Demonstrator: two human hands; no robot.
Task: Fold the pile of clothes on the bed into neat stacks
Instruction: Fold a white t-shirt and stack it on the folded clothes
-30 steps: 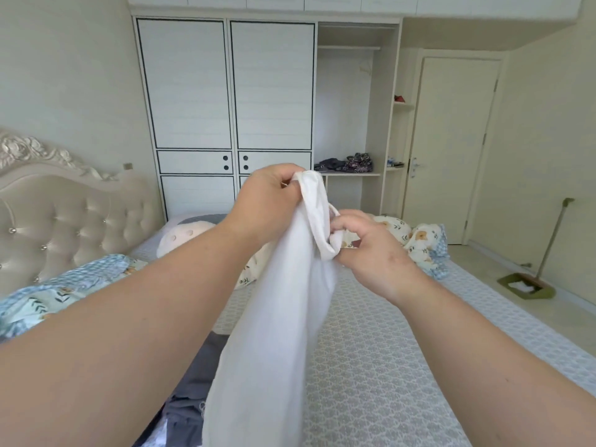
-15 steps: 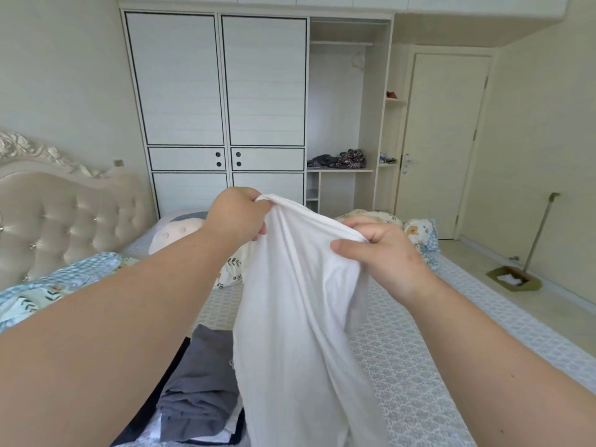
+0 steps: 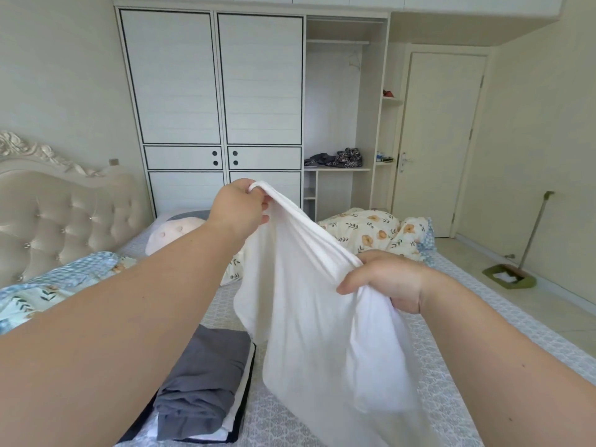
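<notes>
White garment [image 3: 322, 317] stretched above bed [image 3: 483, 366], left hand [image 3: 238, 208] gripping its edge at 11 o'clock, right hand [image 3: 390, 282] clutching it at 3 o'clock, folded stack [image 3: 206, 382] at 7 o'clock.

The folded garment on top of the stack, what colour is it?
Dark grey folded garment, seen in the head view.

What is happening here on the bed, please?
A person is folding laundry. The left hand and the right hand each grip the top edge of a white garment, holding it up in the air above the bed; it is not yet folded. Below it, on the bed, a folded stack with a grey piece on top already lies.
</notes>
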